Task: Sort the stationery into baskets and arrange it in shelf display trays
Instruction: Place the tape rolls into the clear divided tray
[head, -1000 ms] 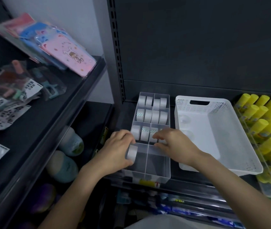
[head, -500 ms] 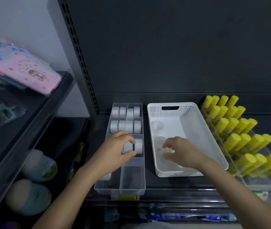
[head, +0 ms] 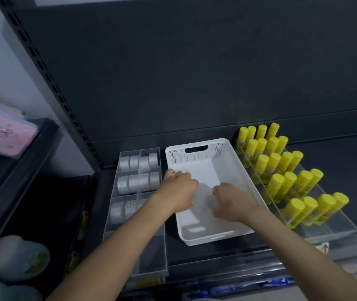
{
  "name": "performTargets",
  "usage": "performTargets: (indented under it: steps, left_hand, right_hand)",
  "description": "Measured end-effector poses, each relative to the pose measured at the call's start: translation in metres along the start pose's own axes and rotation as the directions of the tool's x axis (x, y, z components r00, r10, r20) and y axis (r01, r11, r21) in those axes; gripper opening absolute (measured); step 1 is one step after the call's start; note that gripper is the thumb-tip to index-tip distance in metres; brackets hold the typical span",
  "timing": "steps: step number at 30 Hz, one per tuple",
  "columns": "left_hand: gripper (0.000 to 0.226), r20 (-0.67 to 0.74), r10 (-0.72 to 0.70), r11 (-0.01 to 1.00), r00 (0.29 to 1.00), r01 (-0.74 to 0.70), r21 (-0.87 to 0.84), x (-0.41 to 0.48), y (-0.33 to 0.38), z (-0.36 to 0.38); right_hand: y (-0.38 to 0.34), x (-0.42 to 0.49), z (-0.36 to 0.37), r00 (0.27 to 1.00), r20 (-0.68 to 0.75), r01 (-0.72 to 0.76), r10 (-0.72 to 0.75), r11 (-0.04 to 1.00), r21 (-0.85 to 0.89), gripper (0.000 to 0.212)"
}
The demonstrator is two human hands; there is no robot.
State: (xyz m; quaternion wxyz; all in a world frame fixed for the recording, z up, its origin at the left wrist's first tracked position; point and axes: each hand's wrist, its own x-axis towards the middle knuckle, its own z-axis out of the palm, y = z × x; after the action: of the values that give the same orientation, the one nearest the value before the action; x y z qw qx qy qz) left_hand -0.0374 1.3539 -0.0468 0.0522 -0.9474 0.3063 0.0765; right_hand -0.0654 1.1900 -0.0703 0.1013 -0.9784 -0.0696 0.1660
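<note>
Left hand [head: 177, 190], right hand [head: 231, 200] curl inside white basket [head: 196, 157].

Bare forearms [head: 116, 246], left hand [head: 178, 190], right hand [head: 230, 200]

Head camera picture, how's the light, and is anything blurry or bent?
Head view: dim, bluish light overall; the white basket and yellow glue sticks stand out brightest; soft shadows fall on the basket floor under the left hand and right hand; the round items at lower left are blurred; the shelf upright leans from wide-angle distortion.
</note>
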Motion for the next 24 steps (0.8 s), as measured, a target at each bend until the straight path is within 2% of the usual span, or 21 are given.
performTargets:
  steps: [5, 9, 12, 15, 19, 24]
  left_hand:
    - [0.026, 0.102, 0.023, 0.995, 0.995, -0.032, 0.091, 0.017, 0.006, 0.002]
    - [0.018, 0.048, 0.032, 0.996, 0.998, -0.035, 0.082, 0.02, 0.001, 0.003]
    - [0.03, -0.035, -0.015, 0.995, 0.999, 0.011, -0.097, 0.016, -0.011, -0.005]
    - [0.049, -0.146, -0.117, 0.926, 0.982, 0.054, -0.373, 0.008, -0.023, -0.017]
    - [0.055, -0.374, -0.32, 0.871, 0.87, 0.114, -0.479, -0.006, -0.039, -0.026]
    - [0.052, -0.334, -0.439, 0.773, 0.834, 0.161, -0.614, -0.023, -0.052, -0.025]
  right_hand:
    - [0.006, 0.0, 0.0, 1.0, 0.003, -0.017, 0.016, 0.999, 0.031, 0.043]
    - [0.002, 0.003, 0.002, 1.0, -0.003, 0.009, -0.009, 1.0, 0.008, 0.05]
    - [0.0, 0.008, -0.002, 1.0, -0.008, 0.021, -0.021, 1.0, -0.015, 0.047]
    - [-0.003, 0.017, -0.013, 0.999, -0.036, 0.008, -0.006, 0.998, 0.058, 0.047]
    - [-0.021, 0.038, -0.032, 0.99, -0.133, 0.066, -0.048, 0.989, 0.133, 0.053]
    - [-0.05, 0.069, -0.04, 0.986, -0.09, 0.149, -0.139, 0.983, 0.109, 0.051]
